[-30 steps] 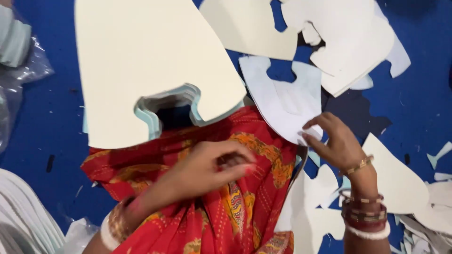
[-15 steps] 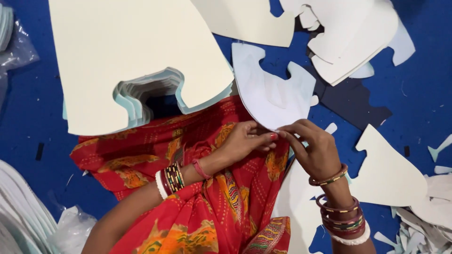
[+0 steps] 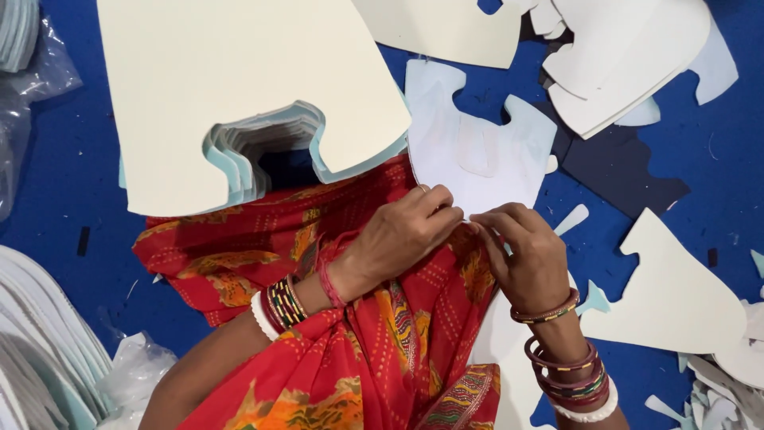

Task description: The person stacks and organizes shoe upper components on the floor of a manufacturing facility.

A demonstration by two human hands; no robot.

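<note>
Both my hands pinch the near edge of a pale blue-white notched foam sheet [image 3: 477, 151] over my lap.

My left hand [image 3: 398, 239] has its fingers curled tight, thumb and fingertips closed on the sheet's lower edge, and my right hand [image 3: 521, 251] meets it there, fingertips pressed together on the same edge, so the two hands touch at the tips. The sheet lies flat on the blue floor covering [image 3: 48, 199], its near edge against my red patterned cloth [image 3: 239, 247]. Just left of it sits a tall stack of cream foam sheets with a stepped notch [image 3: 239, 72], overlapping the sheet's left side. Loose cream offcuts [image 3: 676, 295] lie to the right, well apart from my hands.
</note>
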